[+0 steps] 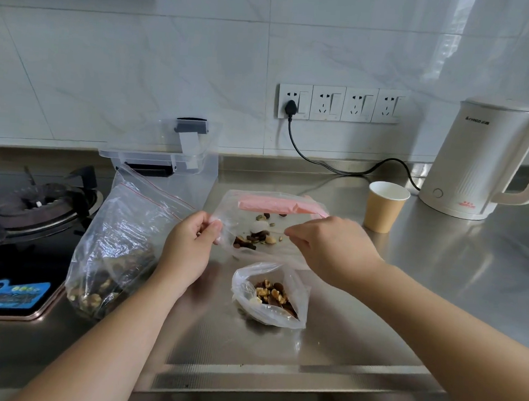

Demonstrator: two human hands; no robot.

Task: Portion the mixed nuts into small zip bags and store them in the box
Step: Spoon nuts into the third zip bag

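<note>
My left hand [191, 245] pinches the left edge of the small zip bag [255, 228], thumb and fingers pressed together on the film, and my right hand [328, 251] pinches the right side of its mouth the same way — so the bag is held up between them over the steel counter [438, 290], a small heap of mixed nuts [255, 240] sagging in its bottom. A pink strip [278, 206] lies just beyond it; I cannot tell whether it is part of this bag.

To close it well I'd keep the two lips level and taut, push the air out, then run my pinch along the seal from one end to the other, keeping the nuts below the seal line.

Near me sits another small bag [270, 294], mouth open, with nuts inside. The big supply bag [118, 252] stands to the left beside the stove [34, 209], and the clear box [172, 153] waits at the far edge against the wall — lid up, I think. A paper cup [385, 207] and kettle [485, 159] stand far right.
</note>
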